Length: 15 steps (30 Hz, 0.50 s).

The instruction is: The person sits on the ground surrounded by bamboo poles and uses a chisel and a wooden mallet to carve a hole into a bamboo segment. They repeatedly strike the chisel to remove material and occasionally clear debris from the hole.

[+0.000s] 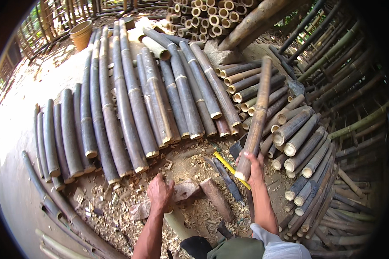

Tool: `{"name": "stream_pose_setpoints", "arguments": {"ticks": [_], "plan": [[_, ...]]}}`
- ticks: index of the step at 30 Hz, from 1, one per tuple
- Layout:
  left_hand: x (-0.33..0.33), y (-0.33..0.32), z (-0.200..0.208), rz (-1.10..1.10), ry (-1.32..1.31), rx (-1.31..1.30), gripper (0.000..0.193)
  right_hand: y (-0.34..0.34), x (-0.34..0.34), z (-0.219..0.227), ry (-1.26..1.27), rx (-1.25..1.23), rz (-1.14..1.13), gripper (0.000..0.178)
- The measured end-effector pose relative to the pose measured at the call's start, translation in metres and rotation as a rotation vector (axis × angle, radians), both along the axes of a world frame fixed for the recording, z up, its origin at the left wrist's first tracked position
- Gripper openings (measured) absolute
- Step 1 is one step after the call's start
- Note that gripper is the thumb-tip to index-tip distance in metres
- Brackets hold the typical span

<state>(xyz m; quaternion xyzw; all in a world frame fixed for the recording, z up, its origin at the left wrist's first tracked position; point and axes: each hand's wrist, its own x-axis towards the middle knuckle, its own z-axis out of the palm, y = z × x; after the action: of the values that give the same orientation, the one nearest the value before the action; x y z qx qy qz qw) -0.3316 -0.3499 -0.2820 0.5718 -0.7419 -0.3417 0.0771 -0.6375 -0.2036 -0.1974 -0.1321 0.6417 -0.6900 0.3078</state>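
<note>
Our right hand (256, 169) is wrapped around the lower part of a brown bamboo pole (259, 108), which rises tilted before us, its pale cut end just below our grip. Seen from above, the pole's upper length covers part of a stack of cut bamboo (298, 144) at our right, whose round ends face us. Our left hand (161, 191) is closed in a fist at the lower centre; we cannot tell whether anything is inside it. Just below it, beside our forearm, lies a pale bamboo piece (179, 223).

Between our hands, a reddish wood block (186, 189) and a short log (216, 199) take up the ground, among scattered wood shavings (203, 165). A yellow strip (230, 167) lies near the right hand, partly behind the held pole's lower end, with a dark, flat, long piece (227, 180) just beside it.

Beyond our hands, a broad row of long bamboo poles (122, 95) fills the ground, pointing toward us. More poles (78, 222) curve along the lower left. Farther off we see a tan bucket (81, 35), a pile of hollow bamboo (214, 17) and a thick leaning log (253, 23).
</note>
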Motion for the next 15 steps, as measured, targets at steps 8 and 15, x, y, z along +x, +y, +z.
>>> {"name": "stream_pose_setpoints", "arguments": {"ticks": [8,15], "plan": [[0.026,-0.002,0.048,0.209,0.861,0.244,0.057,0.057,0.116,0.048,0.347,0.129,0.565,0.089],[0.118,0.013,0.172,0.268,1.425,0.199,0.055,0.059,0.228,0.067,0.808,0.228,1.140,0.103]]}}
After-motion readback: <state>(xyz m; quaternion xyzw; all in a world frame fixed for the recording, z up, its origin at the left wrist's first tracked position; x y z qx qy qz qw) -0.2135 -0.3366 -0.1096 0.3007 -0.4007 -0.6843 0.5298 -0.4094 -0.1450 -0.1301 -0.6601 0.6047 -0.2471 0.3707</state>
